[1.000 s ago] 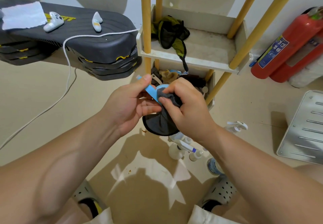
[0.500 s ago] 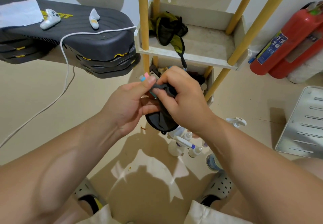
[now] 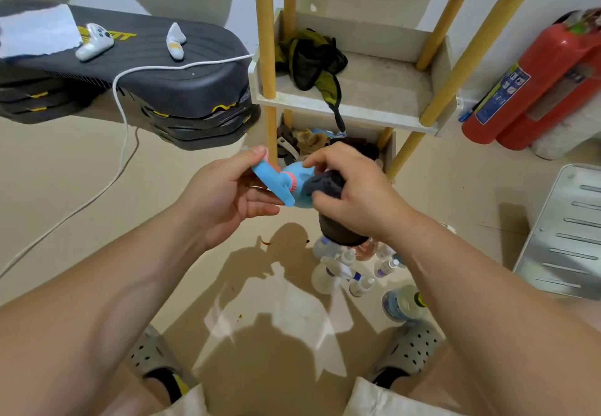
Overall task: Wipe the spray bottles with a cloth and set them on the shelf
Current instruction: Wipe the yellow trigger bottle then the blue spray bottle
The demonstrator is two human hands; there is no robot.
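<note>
My left hand (image 3: 227, 194) grips the blue trigger head of a blue spray bottle (image 3: 297, 185) with a pink collar, held on its side at chest height. My right hand (image 3: 354, 194) holds a dark grey cloth (image 3: 328, 188) wrapped round the bottle's body, hiding most of it. Below my right hand, several more spray bottles (image 3: 354, 269) stand and lie on the floor. The white shelf (image 3: 357, 107) with yellow wooden posts stands just behind my hands; its upper level holds a dark green bag (image 3: 309, 61).
A stack of black step platforms (image 3: 156, 74) with a white cable and two white controllers sits at the left. Red fire extinguishers (image 3: 533, 84) lean at the right, and a grey metal panel (image 3: 566, 233) lies on the floor. The shelf's lower level is full of rags.
The bottle has turned so its blue trigger and pink collar now show at the left. My right hand has slid the cloth rightward along the body.
</note>
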